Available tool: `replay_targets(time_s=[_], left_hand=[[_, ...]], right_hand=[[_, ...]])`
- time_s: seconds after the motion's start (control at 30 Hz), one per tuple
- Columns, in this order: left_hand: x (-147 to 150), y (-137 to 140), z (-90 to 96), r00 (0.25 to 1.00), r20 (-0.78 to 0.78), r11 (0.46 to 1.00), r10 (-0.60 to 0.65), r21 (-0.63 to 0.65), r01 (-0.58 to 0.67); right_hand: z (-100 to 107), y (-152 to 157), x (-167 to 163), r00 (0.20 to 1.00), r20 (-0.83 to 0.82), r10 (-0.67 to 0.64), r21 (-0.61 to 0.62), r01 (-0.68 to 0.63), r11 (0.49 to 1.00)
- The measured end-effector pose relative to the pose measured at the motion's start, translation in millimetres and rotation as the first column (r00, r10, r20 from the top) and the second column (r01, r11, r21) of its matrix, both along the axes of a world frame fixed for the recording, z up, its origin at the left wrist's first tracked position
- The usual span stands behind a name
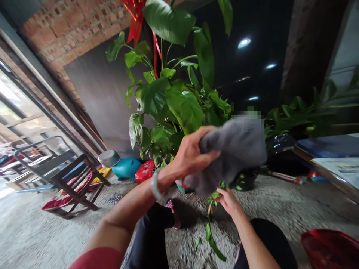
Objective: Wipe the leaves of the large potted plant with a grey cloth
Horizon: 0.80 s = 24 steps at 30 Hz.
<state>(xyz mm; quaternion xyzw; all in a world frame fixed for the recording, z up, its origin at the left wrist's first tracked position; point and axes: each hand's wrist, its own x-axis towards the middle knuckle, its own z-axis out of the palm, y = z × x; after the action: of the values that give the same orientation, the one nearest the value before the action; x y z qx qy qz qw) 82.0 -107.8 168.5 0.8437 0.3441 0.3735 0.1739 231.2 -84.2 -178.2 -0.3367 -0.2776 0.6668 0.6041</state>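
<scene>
My left hand [193,153], with a pale bangle at the wrist, grips a grey cloth [238,145] between thumb and fingers. The cloth is bunched, blurred, and raised in front of a large potted plant [182,104] with broad green leaves. Lower down, my right hand [228,201] is closed at the fingertips on a thin leafy stem [209,211] that trails toward the concrete floor. The cloth hides part of the area just above my right hand. Most of the plant's pot is hidden behind my left arm and the cloth.
A folding chair [75,183] stands at the left, near a blue piggy bank [126,169] and a red object [144,171]. Other plants [297,110] grow at the right, beside a low table [336,149] with papers. A red bag-like item [328,246] lies at the lower right.
</scene>
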Motion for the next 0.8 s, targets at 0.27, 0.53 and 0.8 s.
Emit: replay_targets(time_s=[0.27,0.53,0.8], left_hand=[[72,110,-55.5,0.820,-0.520,0.970,0.241,0.104,-0.219],[-42,10,-41.3,0.858,-0.502,0.966,-0.114,-0.259,-0.023],[-93,25,-65.1,0.791,-0.437,0.886,0.427,0.029,-0.462]], right_hand=[[20,-5,-2,0.997,-0.036,-0.062,-0.100,0.059,0.993],[14,0,-1,0.994,-0.078,-0.079,-0.099,0.071,0.993],[20,-7,-6,0.993,-0.091,-0.081,-0.121,0.070,0.990]])
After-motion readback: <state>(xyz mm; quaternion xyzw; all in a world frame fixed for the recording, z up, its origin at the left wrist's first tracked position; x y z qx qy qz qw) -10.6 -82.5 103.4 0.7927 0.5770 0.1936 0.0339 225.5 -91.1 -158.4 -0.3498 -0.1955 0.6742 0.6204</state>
